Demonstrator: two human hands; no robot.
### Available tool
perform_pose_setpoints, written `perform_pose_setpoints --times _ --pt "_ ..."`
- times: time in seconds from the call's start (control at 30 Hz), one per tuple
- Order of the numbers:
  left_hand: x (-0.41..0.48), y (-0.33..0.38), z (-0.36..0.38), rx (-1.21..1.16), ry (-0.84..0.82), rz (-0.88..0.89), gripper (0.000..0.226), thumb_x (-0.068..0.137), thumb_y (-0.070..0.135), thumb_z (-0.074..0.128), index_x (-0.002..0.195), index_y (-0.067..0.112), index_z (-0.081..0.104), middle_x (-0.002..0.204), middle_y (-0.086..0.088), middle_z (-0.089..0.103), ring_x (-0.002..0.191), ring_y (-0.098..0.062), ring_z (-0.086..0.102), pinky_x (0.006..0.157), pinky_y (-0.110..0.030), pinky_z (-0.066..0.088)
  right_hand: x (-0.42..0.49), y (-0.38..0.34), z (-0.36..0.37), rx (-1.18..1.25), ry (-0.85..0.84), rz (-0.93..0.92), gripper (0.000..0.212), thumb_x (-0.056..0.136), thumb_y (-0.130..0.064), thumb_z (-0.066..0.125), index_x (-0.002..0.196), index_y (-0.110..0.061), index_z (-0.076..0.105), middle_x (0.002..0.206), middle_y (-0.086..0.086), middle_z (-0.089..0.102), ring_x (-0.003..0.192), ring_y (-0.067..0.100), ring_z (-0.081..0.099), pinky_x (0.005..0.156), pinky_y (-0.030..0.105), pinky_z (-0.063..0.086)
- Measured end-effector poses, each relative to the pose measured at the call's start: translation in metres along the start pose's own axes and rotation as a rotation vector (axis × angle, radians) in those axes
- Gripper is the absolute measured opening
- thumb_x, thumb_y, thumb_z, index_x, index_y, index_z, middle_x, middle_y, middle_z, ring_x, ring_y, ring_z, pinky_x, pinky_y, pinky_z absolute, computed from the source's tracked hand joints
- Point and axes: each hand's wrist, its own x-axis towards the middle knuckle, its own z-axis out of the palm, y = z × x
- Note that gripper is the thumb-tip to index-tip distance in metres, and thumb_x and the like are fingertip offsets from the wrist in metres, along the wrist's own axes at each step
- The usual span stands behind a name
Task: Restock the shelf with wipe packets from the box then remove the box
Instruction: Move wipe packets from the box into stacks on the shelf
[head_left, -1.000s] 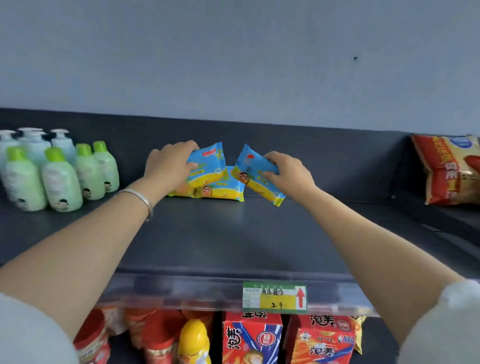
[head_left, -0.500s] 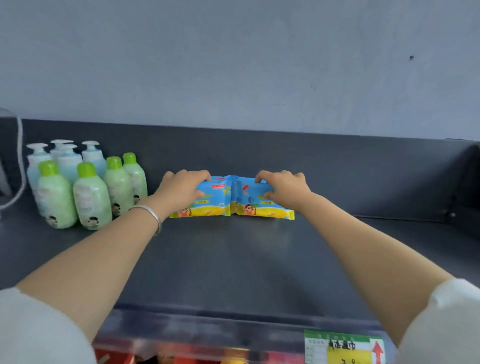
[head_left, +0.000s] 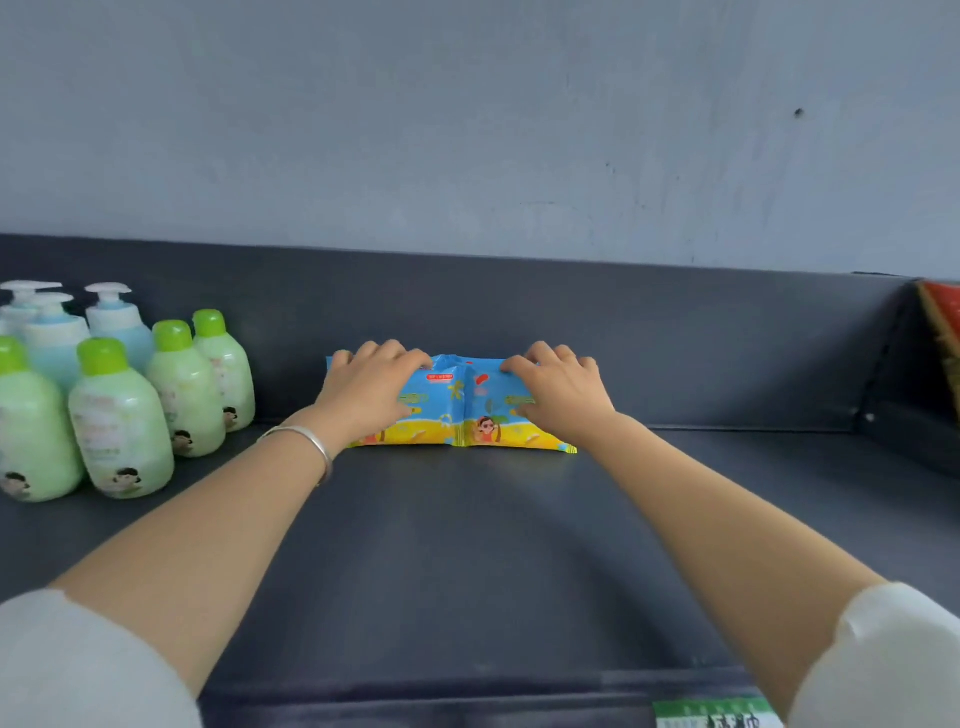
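My left hand (head_left: 366, 397) grips the left wipe packet (head_left: 435, 413), fingers curled over its top edge. My right hand (head_left: 563, 397) grips the right wipe packet (head_left: 492, 422) likewise. Packets upright, edges touching, at the back of the shelf (head_left: 467, 545), near the green bottles (head_left: 122, 421).

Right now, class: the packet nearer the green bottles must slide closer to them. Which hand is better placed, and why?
Left. The left hand holds the left packet, the one nearer the green bottles; the right hand holds the right packet, farther from them.
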Motion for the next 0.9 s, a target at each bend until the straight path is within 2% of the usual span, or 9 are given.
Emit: perform_pose_setpoints --times 0.1,0.37,0.63,0.9 --pt "-0.001 -0.002 0.003 0.032 0.039 0.019 0.060 0.084 0.030 0.064 0.137 0.037 0.035 0.129 0.005 0.041 0.120 -0.019 0.039 0.097 -0.036 0.030 -0.001 -0.001 -0.001 -0.004 0.022 -0.002 0.055 0.090 -0.031 0.058 0.140 -0.032 0.035 0.130 0.001 0.043 0.120 0.027 0.042 0.093 0.040 0.036" --pt "-0.003 0.000 0.004 0.071 0.071 0.029 0.059 0.086 0.031 0.063 0.137 0.035 0.034 0.130 0.005 0.041 0.120 -0.019 0.039 0.097 -0.035 0.031 -0.006 -0.004 -0.001 -0.034 0.060 0.013 0.053 0.090 -0.032 0.059 0.138 -0.028 0.038 0.130 0.001 0.044 0.119 0.026 0.043 0.092 0.038 0.037" --pt "-0.007 0.019 -0.008 -0.006 0.193 0.104 0.039 0.092 0.030 0.054 0.130 0.031 0.046 0.129 0.006 0.048 0.120 -0.020 0.041 0.098 -0.036 0.029 -0.025 0.000 -0.014 -0.034 0.103 0.053 0.043 0.092 -0.029 0.055 0.134 -0.025 0.045 0.128 0.000 0.048 0.115 0.026 0.045 0.089 0.035 0.038" --pt "-0.015 0.095 -0.028 -0.127 0.219 0.240 0.021 0.095 0.027 0.046 0.114 0.024 0.055 0.108 0.007 0.061 0.106 -0.020 0.051 0.087 -0.035 0.033 -0.080 0.028 -0.042 -0.012 0.151 0.127 0.033 0.093 -0.030 0.052 0.125 -0.021 0.052 0.118 0.000 0.055 0.110 0.025 0.048 0.082 0.032 0.036"
